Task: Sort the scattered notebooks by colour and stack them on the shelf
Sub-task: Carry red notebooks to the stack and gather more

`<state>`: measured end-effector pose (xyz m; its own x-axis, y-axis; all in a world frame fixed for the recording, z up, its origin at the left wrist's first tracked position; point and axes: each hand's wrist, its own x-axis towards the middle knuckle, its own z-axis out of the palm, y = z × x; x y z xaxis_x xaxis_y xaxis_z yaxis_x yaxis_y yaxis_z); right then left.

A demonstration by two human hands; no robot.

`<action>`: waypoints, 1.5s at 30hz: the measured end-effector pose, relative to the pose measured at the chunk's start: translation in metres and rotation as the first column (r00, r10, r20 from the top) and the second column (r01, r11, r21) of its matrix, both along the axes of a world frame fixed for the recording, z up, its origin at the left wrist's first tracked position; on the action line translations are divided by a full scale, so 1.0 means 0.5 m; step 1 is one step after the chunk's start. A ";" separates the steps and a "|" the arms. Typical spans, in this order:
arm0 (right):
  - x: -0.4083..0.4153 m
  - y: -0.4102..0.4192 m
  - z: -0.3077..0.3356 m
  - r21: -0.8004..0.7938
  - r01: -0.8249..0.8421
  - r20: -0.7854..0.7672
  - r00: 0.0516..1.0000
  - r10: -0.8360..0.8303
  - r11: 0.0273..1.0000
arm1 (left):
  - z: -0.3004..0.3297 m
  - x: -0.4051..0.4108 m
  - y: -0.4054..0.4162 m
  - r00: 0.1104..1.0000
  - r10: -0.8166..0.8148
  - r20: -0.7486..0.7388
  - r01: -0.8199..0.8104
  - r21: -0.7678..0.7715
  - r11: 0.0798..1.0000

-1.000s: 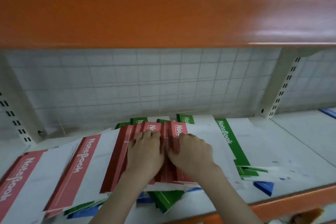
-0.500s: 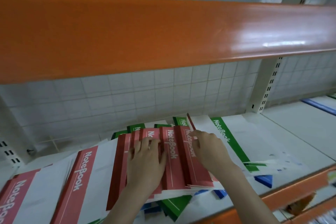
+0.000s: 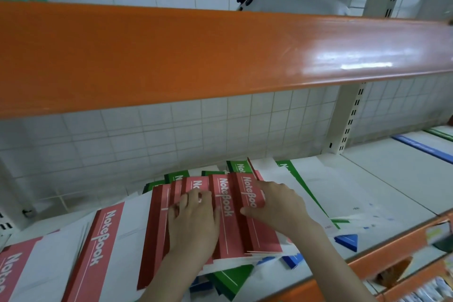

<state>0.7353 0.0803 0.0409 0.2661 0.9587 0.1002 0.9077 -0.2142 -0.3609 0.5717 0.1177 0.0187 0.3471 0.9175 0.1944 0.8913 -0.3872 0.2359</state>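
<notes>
Several red notebooks [image 3: 228, 216] lie fanned out in overlapping layers on the white shelf [image 3: 392, 184]. My left hand [image 3: 193, 223] rests flat on the left part of the fan, fingers spread. My right hand [image 3: 277, 203] holds the rightmost red notebook, thumb on its cover and fingers at its right edge. Green notebooks [image 3: 235, 167] stick out behind the fan and another green one [image 3: 228, 279] below it. A white notebook with a green stripe [image 3: 301, 186] lies under my right hand. Blue corners [image 3: 348, 241] peek out near the shelf's front.
More red notebooks [image 3: 98, 247] lie to the left. An orange upper shelf edge [image 3: 220, 56] hangs overhead. A slotted upright post [image 3: 348, 120] stands at right, with a blue notebook [image 3: 421, 147] beyond. The orange front lip [image 3: 382, 260] bounds the shelf.
The red notebooks have been spread further to the right under my right hand, showing more covers. The view has tilted up and shifted.
</notes>
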 end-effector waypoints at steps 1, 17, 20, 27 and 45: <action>-0.005 0.000 0.000 -0.006 0.003 0.004 1.000 -0.003 1.000 | 0.003 0.005 -0.001 1.000 -0.009 -0.011 0.009 -0.003 1.000; -0.001 0.019 0.000 0.050 -0.129 -0.056 0.990 0.132 0.990 | -0.007 0.025 0.010 0.976 -0.177 0.129 0.188 -0.085 0.978; 0.006 0.025 0.003 0.029 -0.107 -0.037 0.993 0.108 0.994 | -0.010 0.022 0.015 0.975 -0.172 0.139 0.185 -0.089 0.979; -0.042 0.015 -0.007 0.009 -0.119 0.123 0.985 0.117 0.993 | 0.005 0.023 0.022 0.965 -0.137 0.223 0.177 -0.171 0.969; -0.117 0.034 0.044 0.021 -0.236 0.068 0.970 0.234 0.972 | -0.001 -0.036 0.061 0.906 -0.116 0.407 0.182 -0.127 0.975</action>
<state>0.6767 0.0973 0.0627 0.0262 0.9901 0.1376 0.9528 0.0169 -0.3031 0.5536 0.1480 0.0185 0.4073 0.8909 0.2010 0.6468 -0.4367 0.6252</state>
